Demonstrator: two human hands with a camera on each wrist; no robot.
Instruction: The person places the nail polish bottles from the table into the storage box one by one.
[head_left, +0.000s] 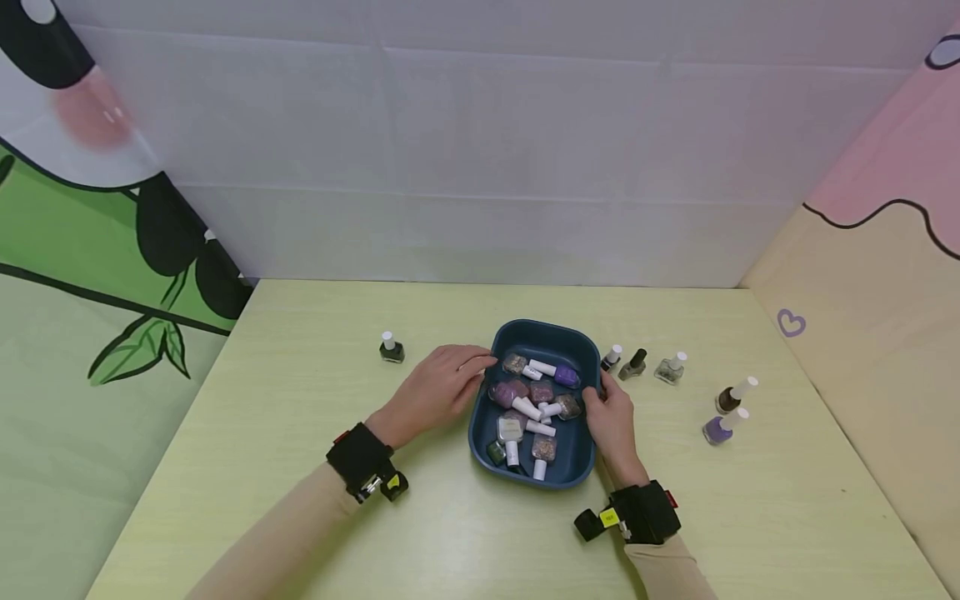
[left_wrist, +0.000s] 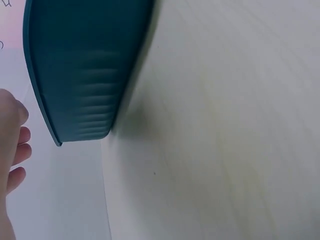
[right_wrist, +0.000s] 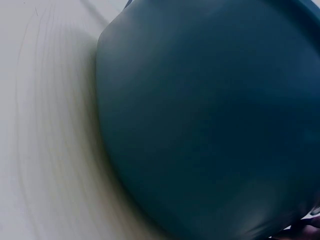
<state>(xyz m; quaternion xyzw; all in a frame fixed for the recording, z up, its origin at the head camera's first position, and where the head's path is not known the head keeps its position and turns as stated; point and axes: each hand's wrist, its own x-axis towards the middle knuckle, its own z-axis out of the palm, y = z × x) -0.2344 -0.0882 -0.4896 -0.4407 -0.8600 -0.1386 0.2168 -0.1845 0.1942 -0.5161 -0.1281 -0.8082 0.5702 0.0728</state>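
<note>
A dark blue plastic basket (head_left: 531, 332) stands on the table, holding several nail polish bottles, mostly purple and glittery with white caps. My right hand (head_left: 613, 421) grips its right rim, thumb over the edge and fingers down the outer side. At the upper left rim is my left hand (head_left: 442, 385), its fingers loosely bent with fingertips right at the edge. The left wrist view shows the left fingers (left_wrist: 22, 152) beside the ribbed basket wall (left_wrist: 95, 85). In the right wrist view the basket's side (right_wrist: 200, 120) fills most of the picture and hides the right hand's grip.
A dark nail polish bottle (head_left: 392, 348) stands left of the basket on the pale wooden table (head_left: 315, 333). To the right are several more, among them a clear glittery one (head_left: 671, 368), a dark brown one (head_left: 729, 400) and a purple one (head_left: 718, 430). A white wall (head_left: 480, 167) closes the back.
</note>
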